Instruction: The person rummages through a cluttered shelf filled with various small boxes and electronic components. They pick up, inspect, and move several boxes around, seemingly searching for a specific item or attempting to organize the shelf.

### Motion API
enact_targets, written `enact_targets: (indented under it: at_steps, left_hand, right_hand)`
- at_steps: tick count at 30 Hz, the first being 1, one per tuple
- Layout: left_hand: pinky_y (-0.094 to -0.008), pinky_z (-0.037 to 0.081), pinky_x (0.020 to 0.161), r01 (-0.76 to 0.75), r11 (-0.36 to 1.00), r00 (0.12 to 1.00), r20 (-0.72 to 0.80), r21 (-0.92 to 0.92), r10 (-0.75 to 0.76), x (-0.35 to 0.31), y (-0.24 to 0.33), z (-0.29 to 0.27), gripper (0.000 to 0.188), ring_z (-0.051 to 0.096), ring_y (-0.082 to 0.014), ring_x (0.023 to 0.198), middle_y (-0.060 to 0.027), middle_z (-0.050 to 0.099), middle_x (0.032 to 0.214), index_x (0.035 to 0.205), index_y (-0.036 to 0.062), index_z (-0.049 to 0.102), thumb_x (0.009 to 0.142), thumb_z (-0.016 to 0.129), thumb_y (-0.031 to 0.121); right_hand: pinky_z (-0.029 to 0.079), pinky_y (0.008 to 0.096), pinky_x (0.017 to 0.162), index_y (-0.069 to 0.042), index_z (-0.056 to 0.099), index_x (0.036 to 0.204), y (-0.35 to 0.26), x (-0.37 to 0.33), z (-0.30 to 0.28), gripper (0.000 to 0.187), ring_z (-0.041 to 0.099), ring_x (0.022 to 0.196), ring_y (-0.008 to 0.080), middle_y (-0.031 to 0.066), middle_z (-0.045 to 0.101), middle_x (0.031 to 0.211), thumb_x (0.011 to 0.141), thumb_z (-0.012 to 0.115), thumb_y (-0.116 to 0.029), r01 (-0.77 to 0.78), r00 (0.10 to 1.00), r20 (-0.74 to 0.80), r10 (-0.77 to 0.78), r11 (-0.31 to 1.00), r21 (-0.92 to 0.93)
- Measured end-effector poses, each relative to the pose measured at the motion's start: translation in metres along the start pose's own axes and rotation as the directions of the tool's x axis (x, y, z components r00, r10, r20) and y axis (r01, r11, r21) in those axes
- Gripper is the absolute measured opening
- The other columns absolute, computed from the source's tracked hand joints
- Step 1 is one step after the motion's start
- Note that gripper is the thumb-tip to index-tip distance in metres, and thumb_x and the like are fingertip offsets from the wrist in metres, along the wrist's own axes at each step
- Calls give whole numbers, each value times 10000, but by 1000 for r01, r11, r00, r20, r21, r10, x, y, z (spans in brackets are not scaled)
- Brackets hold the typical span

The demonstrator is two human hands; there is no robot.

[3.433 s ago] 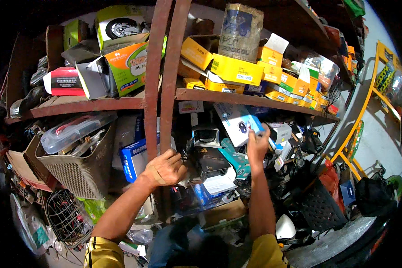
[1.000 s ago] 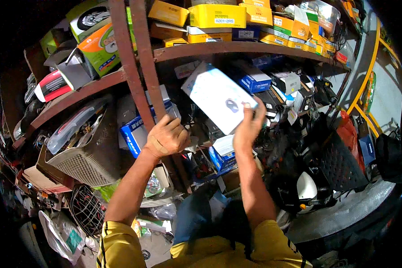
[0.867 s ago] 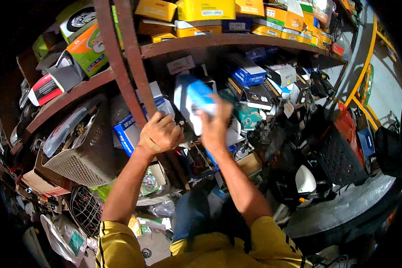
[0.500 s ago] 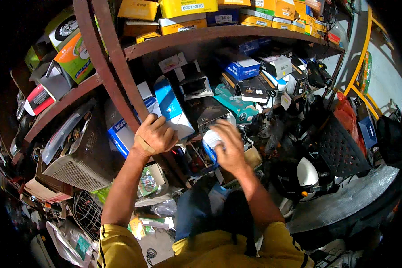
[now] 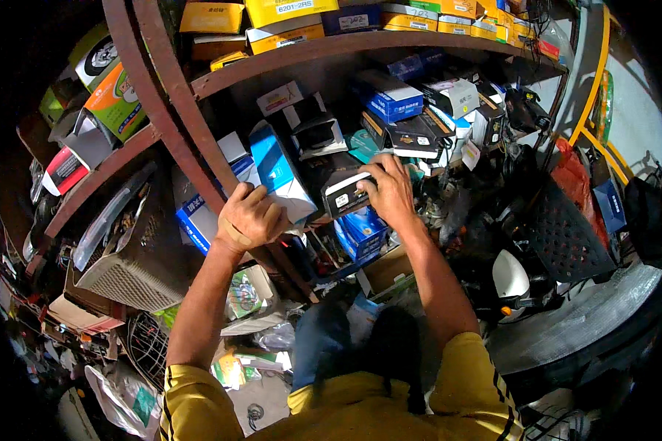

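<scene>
My right hand (image 5: 391, 189) is closed on a black box (image 5: 348, 194) with a pale label, its fingers over the right end. Just below that box sits a blue box (image 5: 362, 229). My left hand (image 5: 251, 217), with a plaster near the wrist, is wrapped round the brown shelf post (image 5: 190, 125). Beside its fingers leans a blue and white box (image 5: 278, 170); whether the fingertips touch it I cannot tell. A teal box (image 5: 363, 145) shows partly behind the right hand. An opened black box (image 5: 318, 131) with white flaps lies farther back.
Yellow boxes (image 5: 287, 35) line the upper shelf (image 5: 301, 53). More boxes, among them a blue one (image 5: 390, 95), pile up at the back. A woven basket (image 5: 136, 275) stands at left, a black perforated crate (image 5: 570, 235) at right. Below lies an open cardboard box (image 5: 386, 273).
My right hand has moved up and right from above the blue box and now grips the black box, which is tilted toward me. My left hand stays on the post.
</scene>
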State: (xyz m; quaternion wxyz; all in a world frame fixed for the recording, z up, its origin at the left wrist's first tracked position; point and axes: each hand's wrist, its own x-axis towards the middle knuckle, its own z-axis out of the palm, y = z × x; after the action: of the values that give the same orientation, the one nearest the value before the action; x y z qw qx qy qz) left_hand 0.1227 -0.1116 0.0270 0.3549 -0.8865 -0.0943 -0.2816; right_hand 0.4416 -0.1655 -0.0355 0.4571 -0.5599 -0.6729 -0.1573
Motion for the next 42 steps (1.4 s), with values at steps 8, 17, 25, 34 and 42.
enact_targets:
  at_steps: [8, 17, 25, 34, 42]
  left_hand:
    - [-371, 422, 748, 5, 1000, 1000, 31, -1, -5, -2, 2, -1, 157, 582, -204, 799, -6, 590, 704, 812, 150, 705, 721, 795, 241]
    - [-371, 419, 753, -13, 1000, 1000, 25, 3, 13, -2, 0, 2, 176, 586, -202, 815, -5, 592, 717, 830, 151, 707, 715, 797, 251]
    - [-395, 428, 720, -12, 999, 1000, -14, -43, 11, 0, 1, 3, 173, 565, -228, 746, -32, 580, 670, 746, 99, 663, 692, 792, 201]
    - [-395, 423, 709, -15, 999, 1000, -24, -43, 14, 4, 4, 2, 152, 566, -226, 749, -23, 566, 661, 746, 103, 663, 710, 774, 200]
    - [-386, 413, 680, -1, 986, 999, -39, -164, -5, 9, 6, 0, 184, 560, -223, 731, -27, 560, 668, 688, 130, 627, 709, 787, 219]
  right_hand:
    - [520, 493, 935, -92, 772, 1052, 4, 17, -10, 272, 673, 1072, 370, 120, 723, 1067, 805, 846, -177, -184, 956, 243, 164, 981, 60]
    - [522, 510, 961, -102, 781, 1081, 2, 21, -11, 276, 678, 1094, 398, 180, 734, 1121, 828, 836, -197, -227, 937, 271, 220, 974, -8]
    - [528, 510, 970, -105, 789, 1107, -1, 28, -16, 315, 687, 1105, 392, 182, 739, 1132, 822, 840, -231, -278, 901, 340, 271, 960, -28]
    - [529, 516, 985, -101, 766, 1162, 3, 23, -12, 367, 683, 1108, 413, 199, 736, 1112, 846, 827, -277, -288, 899, 329, 288, 956, -52]
    - [539, 530, 922, -82, 702, 1232, -19, -16, 20, 421, 654, 1119, 453, 256, 695, 1179, 878, 807, -283, -351, 933, 133, 333, 925, 143]
